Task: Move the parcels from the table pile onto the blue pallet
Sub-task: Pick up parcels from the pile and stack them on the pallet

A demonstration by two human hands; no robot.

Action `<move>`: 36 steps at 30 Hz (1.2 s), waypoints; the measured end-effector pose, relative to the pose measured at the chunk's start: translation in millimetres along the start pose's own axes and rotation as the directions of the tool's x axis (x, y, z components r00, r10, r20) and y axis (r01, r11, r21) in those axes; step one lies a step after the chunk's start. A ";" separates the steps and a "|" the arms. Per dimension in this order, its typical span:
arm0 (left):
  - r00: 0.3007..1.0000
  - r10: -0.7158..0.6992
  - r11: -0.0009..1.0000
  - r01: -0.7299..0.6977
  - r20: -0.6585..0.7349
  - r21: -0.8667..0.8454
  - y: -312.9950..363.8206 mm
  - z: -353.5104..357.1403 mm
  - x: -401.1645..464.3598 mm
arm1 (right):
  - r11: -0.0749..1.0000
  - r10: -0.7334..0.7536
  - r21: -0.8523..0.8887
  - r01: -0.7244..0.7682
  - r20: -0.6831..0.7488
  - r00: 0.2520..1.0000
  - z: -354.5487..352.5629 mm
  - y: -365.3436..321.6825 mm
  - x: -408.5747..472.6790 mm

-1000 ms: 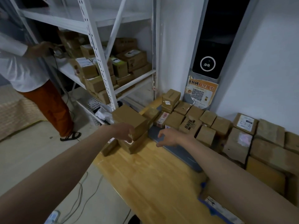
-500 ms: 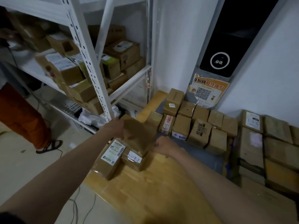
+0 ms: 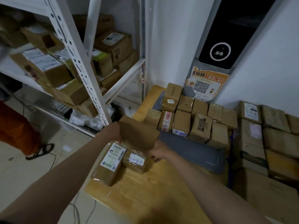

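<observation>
Parcel (image 3: 137, 133), plain brown, was gripped at opposite ends by left hand (image 3: 113, 133) and right hand (image 3: 159, 151); best kept level and carried to bare blue pallet (image 3: 194, 151).

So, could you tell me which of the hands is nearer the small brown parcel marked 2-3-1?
Right. The right hand sits just beside the small brown parcel marked 2-3-1, at its right; the left hand is farther up-left, gripping the lifted cardboard box.

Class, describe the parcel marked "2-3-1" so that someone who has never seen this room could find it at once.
Start at the wooden table beside the white shelving rack. Near its left edge two parcels lie side by side, just below the box held in both hands. The one you want, the parcel, is the smaller, right-hand one; its white label is handwritten "2-3-1", whereas its neighbour carries a printed barcode label.
</observation>
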State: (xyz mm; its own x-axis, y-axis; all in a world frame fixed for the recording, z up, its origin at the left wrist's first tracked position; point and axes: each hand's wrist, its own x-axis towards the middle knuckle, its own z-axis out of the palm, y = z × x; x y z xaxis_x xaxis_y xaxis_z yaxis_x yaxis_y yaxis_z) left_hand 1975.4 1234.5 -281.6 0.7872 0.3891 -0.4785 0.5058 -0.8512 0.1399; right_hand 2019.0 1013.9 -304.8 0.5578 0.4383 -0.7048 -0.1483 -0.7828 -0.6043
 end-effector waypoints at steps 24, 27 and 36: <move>0.897 0.442 0.888 -0.436 -0.010 0.144 258.9 -16.5 -61.6 | 0.981 0.130 0.187 -0.049 -0.446 0.885 -153.0 152.3 -168.5; 0.874 0.485 0.865 -0.485 0.028 0.129 304.9 -0.6 -79.0 | 0.973 0.169 0.224 -0.061 -0.504 0.847 -168.8 193.6 -195.8; 0.832 0.553 0.830 -0.555 0.047 0.066 422.0 72.8 -146.4 | 0.981 0.145 0.189 -0.042 -0.572 0.808 -215.1 318.4 -270.1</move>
State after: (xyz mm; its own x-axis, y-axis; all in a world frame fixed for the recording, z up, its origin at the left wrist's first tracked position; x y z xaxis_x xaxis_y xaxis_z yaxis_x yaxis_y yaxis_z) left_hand 2047.9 792.7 -215.6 0.9181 -0.1630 -0.3613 -0.0402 -0.9451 0.3243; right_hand 1996.8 551.4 -226.9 0.8957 -0.0123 -0.4445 -0.3239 -0.7029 -0.6333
